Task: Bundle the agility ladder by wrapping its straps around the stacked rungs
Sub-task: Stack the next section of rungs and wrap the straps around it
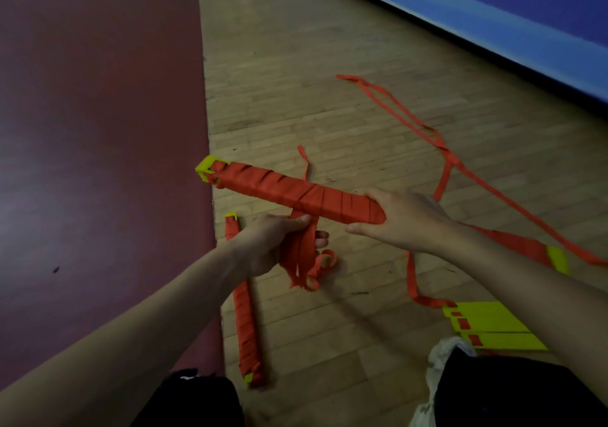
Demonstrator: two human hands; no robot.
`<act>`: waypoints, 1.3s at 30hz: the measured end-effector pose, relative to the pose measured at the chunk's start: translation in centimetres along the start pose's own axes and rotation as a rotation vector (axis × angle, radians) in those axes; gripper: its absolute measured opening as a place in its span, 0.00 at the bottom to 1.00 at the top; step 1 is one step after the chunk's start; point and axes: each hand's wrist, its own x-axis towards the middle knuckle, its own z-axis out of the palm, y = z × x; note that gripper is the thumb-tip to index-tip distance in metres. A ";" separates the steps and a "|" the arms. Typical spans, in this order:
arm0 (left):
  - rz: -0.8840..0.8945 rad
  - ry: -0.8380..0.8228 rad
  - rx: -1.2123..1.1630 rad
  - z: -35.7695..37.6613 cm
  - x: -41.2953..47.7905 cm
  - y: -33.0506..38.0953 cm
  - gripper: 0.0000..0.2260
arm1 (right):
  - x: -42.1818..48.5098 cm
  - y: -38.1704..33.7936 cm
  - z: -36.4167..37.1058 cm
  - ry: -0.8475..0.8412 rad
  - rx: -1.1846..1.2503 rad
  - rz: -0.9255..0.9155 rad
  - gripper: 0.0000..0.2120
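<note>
Holds the bundle [296, 193] at mid-frame, clear of the floor [296, 81], by its lower-right end in the closed right hand [406, 219]; grips the loose straps [304, 255] hanging from its middle in the left hand [269, 242], fingers curled tight round them just below. Advise keeping the straps flat and taut while turning the bundle with the right hand, laying each turn snug beside the last. Advise tucking the tail under a tight turn at the finish, lest the wrap slacken and the stacked rungs [206, 167] slip apart.
</note>
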 end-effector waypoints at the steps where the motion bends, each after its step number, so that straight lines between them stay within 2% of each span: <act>1: -0.010 0.001 0.003 0.1 0.0 0.1 0.09 | 0.0 0.0 0.1 0.011 -0.008 0.006 0.25; 6: 0.037 0.032 -0.012 0.2 0.4 -0.1 0.11 | 0.2 -0.4 1.2 0.108 -0.084 -0.041 0.24; 11: 0.122 0.039 -0.018 0.0 0.2 0.1 0.10 | 0.0 -1.6 0.8 0.155 -0.174 -0.064 0.29; 13: 0.139 0.028 0.009 0.0 -0.1 0.3 0.10 | 0.0 -1.8 0.9 0.234 -0.233 -0.096 0.28; 16: 0.126 0.001 0.041 0.1 -0.6 0.5 0.07 | 0.0 -1.7 1.4 0.438 -0.295 -0.208 0.28; 19: 0.127 0.052 -0.015 0.1 -0.6 0.6 0.17 | 0.2 -1.8 2.2 0.568 -0.283 -0.316 0.26; 22: 0.099 0.124 -0.062 0.1 -0.4 0.2 0.18 | 0.1 -1.9 2.8 0.575 -0.297 -0.380 0.29; 25: 0.118 0.119 -0.012 -0.3 -0.3 0.1 0.18 | 0.1 -2.1 2.1 0.420 -0.295 -0.344 0.31; 27: 0.172 0.103 0.046 -0.5 -0.3 0.2 0.20 | 0.3 -1.8 0.8 0.139 -0.156 -0.222 0.24; 29: 0.222 0.093 0.064 -0.4 -0.3 0.2 0.20 | 0.6 -1.0 -0.6 -0.103 0.118 -0.137 0.15; 31: 0.261 0.073 0.076 -0.5 -0.3 0.2 0.19 | 0.7 0.1 -1.6 -0.299 0.523 -0.058 0.13; 32: 0.282 0.054 0.087 -0.5 -0.2 0.2 0.20 | 0.7 0.5 -1.8 -0.383 0.667 -0.010 0.17; 34: 0.325 0.012 0.094 -0.7 -0.1 0.2 0.20 | 0.4 0.8 -2.0 -0.560 0.790 0.085 0.26; 36: 0.367 -0.025 0.104 -0.9 0.0 0.4 0.21 | 0.1 0.6 -1.8 -0.656 0.870 0.105 0.27; 39: 0.384 -0.041 0.110 -1.0 0.1 0.8 0.22 | 0.2 0.1 -1.5 -0.628 0.950 0.073 0.23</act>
